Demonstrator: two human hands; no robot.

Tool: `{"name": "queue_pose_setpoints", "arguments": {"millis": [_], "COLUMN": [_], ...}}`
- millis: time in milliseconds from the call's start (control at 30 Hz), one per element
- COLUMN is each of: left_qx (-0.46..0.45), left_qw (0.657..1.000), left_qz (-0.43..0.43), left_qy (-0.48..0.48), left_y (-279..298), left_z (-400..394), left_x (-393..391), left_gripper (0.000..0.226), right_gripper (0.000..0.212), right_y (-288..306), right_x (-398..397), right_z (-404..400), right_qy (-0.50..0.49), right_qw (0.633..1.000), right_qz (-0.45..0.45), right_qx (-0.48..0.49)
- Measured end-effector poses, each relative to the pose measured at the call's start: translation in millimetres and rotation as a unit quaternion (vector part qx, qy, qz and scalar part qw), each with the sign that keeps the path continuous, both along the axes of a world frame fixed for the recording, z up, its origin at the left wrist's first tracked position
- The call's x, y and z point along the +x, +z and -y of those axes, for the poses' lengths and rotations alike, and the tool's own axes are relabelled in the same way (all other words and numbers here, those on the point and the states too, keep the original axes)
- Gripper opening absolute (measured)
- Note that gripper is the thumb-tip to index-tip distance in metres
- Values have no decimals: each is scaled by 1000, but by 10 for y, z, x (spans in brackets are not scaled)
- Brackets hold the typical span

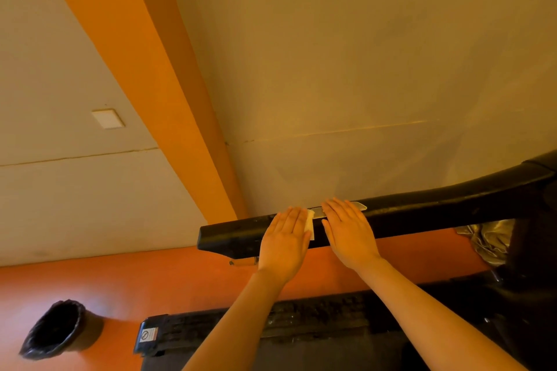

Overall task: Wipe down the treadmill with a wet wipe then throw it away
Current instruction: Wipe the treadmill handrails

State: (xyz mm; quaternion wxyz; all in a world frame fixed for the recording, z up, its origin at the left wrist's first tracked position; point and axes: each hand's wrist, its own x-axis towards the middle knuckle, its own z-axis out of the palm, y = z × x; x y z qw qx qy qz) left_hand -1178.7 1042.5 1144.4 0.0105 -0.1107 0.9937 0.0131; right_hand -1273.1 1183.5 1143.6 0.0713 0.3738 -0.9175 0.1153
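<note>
We find the left hand (286,235) flat, fingers straight, pressing the wet wipe (310,224) on the treadmill handrail (422,214). The right hand (346,229) rests flat beside it. We advise firm, overlapping strokes along the rail. The bin (54,330) stands nearby.
</note>
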Motion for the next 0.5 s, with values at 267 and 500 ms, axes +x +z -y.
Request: {"name": "queue_pose_setpoints", "arguments": {"millis": [267, 500], "left_qx": [20, 15], "left_qw": [1000, 999], "left_qz": [1, -13], "left_qy": [10, 35], "left_y": [160, 42], "left_z": [119, 81], "left_x": [-181, 105], "left_gripper": [49, 58], "right_gripper": [54, 60], "right_y": [-45, -14], "right_x": [32, 43], "right_z": [16, 4], "right_qy": [-12, -15], "right_qw": [999, 1000], "right_qz": [-3, 8], "right_qx": [-31, -19]}}
